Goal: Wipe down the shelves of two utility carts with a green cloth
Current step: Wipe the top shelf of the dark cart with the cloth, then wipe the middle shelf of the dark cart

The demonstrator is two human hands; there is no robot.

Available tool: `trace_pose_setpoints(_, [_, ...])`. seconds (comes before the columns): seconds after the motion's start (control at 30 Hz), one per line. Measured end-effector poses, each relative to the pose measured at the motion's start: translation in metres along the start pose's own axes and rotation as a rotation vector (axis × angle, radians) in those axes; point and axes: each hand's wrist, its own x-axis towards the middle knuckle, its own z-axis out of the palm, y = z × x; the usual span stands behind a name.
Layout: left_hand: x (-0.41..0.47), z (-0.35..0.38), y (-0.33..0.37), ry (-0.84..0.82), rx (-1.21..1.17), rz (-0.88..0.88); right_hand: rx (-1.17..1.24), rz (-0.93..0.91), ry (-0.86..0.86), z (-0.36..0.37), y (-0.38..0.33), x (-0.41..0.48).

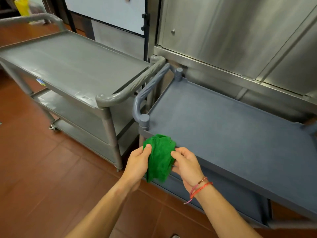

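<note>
A bunched green cloth (159, 157) hangs between both hands at the near left corner of the blue-grey cart (223, 127). My left hand (138, 163) grips the cloth's left side with the thumb on top. My right hand (186, 163) pinches its right edge. The cloth is held just over the front rim of the blue-grey cart's top shelf. A grey cart (72, 64) with three shelves stands to the left, its handle almost touching the blue-grey cart's handle.
Stainless steel cabinets (240, 35) run along the wall behind the blue-grey cart. Red-brown floor tiles (42, 169) spread to the left and front. A whiteboard panel (109, 12) leans at the back, and a yellow container (22, 6) sits far left.
</note>
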Motion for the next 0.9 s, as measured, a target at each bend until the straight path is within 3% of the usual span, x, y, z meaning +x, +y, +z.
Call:
trace_pose_setpoints(0.23, [0.009,-0.02,-0.016,0.012,-0.067,-0.06,0.296,0.162,-0.07,-0.005,0.021,0.019])
trace_pose_setpoints(0.37, [0.012,-0.024,-0.032,-0.078,-0.191,-0.189,0.312,0.398,-0.346,-0.016,0.049,0.03])
trace_pose_setpoints(0.43, [0.013,-0.022,-0.043,-0.108,-0.11,-0.221,0.296,0.439,-0.467,-0.016,0.07,0.033])
trace_pose_setpoints(0.57, [0.02,-0.018,-0.065,-0.009,0.223,-0.18,0.14,0.386,-0.305,-0.012,0.097,0.048])
trace_pose_setpoints(0.7, [0.028,-0.006,-0.081,0.079,0.162,-0.2,0.113,0.312,-0.214,-0.019,0.11,0.066])
trace_pose_setpoints(0.9, [0.044,0.016,-0.115,-0.019,0.184,-0.176,-0.179,0.084,-0.187,-0.045,0.132,0.093])
